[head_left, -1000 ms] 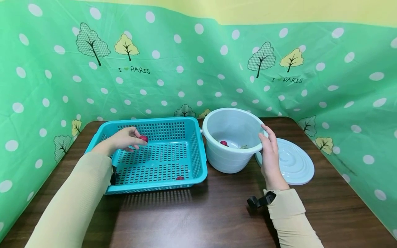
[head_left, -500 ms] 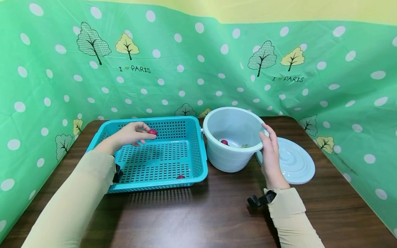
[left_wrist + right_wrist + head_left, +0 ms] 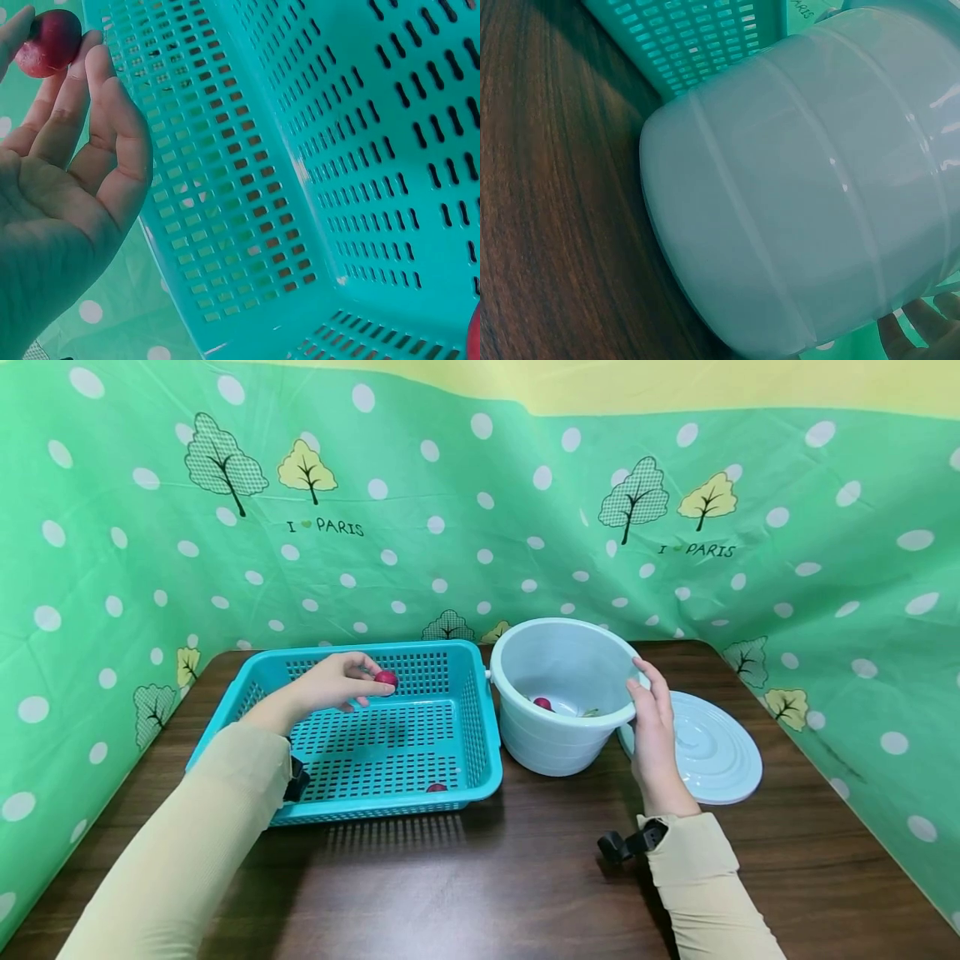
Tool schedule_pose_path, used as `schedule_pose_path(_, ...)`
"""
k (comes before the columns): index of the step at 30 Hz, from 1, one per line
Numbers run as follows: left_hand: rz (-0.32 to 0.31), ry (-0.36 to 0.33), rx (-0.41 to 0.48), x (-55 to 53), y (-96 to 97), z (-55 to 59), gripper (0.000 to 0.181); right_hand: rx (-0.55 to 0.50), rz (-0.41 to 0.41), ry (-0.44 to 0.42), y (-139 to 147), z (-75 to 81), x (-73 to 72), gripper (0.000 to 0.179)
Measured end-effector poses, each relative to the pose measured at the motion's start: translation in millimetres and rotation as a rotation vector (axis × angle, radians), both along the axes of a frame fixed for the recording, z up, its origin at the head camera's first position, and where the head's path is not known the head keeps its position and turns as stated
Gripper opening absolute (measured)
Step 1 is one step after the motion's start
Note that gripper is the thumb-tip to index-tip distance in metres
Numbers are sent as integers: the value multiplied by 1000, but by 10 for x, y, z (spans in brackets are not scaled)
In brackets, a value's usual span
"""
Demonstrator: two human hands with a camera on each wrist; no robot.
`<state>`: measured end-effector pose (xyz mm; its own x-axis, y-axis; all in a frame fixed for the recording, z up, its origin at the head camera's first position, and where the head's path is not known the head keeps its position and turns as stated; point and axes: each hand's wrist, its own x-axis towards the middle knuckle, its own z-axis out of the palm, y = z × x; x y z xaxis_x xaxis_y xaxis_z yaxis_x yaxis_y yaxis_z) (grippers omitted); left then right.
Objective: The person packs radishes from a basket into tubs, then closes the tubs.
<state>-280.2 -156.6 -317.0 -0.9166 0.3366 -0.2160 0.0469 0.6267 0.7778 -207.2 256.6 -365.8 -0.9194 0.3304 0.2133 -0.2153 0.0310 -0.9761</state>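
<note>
Apparently, the left hand (image 3: 330, 683) keeps to its fingertips because the red fruit (image 3: 386, 681) is small and round: the grip is narrow, thumb opposed to fingers, with the fruit pinched at their ends over the far part of the basket (image 3: 375, 812). In the left wrist view the remaining fingers lie loosely bent, and much of the fruit's skin is exposed.

The right hand (image 3: 654, 727) has its grip on the rim of the bucket (image 3: 555, 745), on the side away from the basket, thumb and fingers hooked over the edge; this probably steadies a light vessel. The bucket stands mouth up near the worktop's (image 3: 450, 893) far edge, right of middle, just beside the basket, which seems a handy arrangement for passing between the two. Whether they touch at the handle's end, I cannot tell.

The basket, slotted all over, fills the worktop's far left corner; another red fruit (image 3: 437, 787) sits in it, partly hidden by the near wall, towards the right. Inside the bucket are one more red fruit (image 3: 542, 703) and a small greenish piece (image 3: 591, 713), too small to identify. The lid (image 3: 716, 752) lies flat towards the worktop's right edge, leaving the bucket's mouth uncovered.
</note>
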Motion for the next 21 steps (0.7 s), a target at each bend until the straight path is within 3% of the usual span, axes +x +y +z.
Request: schedule_pose_path(21,-51,13,32,22,232,36,45,-2,-7,-24,-2,16,6,46)
